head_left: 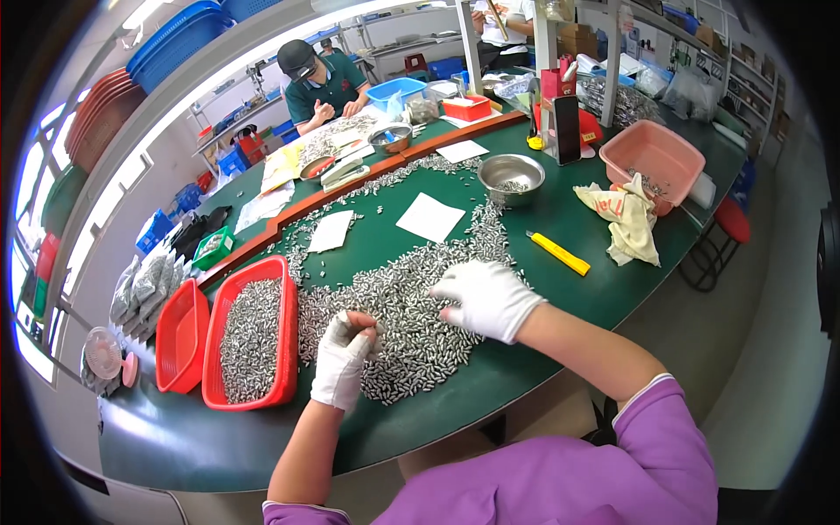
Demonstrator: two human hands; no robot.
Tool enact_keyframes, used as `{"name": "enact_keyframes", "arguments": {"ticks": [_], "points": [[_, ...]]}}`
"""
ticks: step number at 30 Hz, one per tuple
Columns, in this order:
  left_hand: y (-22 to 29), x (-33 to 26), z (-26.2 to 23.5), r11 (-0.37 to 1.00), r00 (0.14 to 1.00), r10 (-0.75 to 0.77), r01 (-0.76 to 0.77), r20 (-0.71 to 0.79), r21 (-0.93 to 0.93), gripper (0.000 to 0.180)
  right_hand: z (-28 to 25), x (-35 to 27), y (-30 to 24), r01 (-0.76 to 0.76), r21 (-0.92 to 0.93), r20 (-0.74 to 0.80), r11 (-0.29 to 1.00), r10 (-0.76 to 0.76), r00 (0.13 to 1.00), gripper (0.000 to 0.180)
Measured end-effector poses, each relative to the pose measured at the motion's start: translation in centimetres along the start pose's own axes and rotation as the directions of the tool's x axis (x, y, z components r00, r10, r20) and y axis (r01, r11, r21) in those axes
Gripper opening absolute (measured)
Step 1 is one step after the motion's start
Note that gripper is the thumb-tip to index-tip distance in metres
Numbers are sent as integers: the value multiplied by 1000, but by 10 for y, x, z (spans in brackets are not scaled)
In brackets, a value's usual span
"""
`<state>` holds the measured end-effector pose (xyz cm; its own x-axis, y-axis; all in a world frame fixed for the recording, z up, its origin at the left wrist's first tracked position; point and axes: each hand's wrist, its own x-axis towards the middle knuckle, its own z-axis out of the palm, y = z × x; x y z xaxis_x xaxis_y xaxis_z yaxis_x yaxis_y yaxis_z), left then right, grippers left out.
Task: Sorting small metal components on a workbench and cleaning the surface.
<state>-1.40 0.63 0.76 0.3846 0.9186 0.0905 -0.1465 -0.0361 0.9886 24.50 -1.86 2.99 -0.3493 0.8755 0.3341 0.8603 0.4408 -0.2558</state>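
Observation:
A wide pile of small silvery metal pieces (pixel 411 319), rounded and elongated, is spread over the green table in front of me. Both my hands wear white gloves with some fingertips bare. My left hand (pixel 342 357) is at the pile's near left part, its fingers curled in; small pieces seem to be at the fingertips, but I cannot make them out clearly. Over the right side of the pile, my right hand (pixel 490 300) is palm down, thumb and fingers apart, with nothing visible between them. A red basket (pixel 289 337) full of the same pieces stands left of my left hand.
An empty red tray (pixel 175 350) sits beyond the basket. White paper squares (pixel 430 218), a steel bowl (pixel 511 185), a yellow utility knife (pixel 560 254), a cloth (pixel 632 229) and a pink basin (pixel 652 157) lie around the pile. A wooden divider (pixel 385 166) separates a co-worker (pixel 325 92) opposite.

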Motion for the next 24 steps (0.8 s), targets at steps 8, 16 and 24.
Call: {"name": "enact_keyframes", "arguments": {"ticks": [8, 16, 24], "points": [[-4, -1, -14, 984, 1000, -13, 8, -28, -178, 16, 45, 47, -15, 50, 31, 109, 998, -54, 993, 19], [-8, -4, -15, 964, 993, -105, 88, -52, -252, 17, 56, 40, -7, 206, 101, -71, 973, -200, 977, 14], [-5, -5, -11, 961, 986, -162, 151, -28, -234, 17, 45, 35, -16, 199, 274, -229, 941, -138, 964, 14]]}}
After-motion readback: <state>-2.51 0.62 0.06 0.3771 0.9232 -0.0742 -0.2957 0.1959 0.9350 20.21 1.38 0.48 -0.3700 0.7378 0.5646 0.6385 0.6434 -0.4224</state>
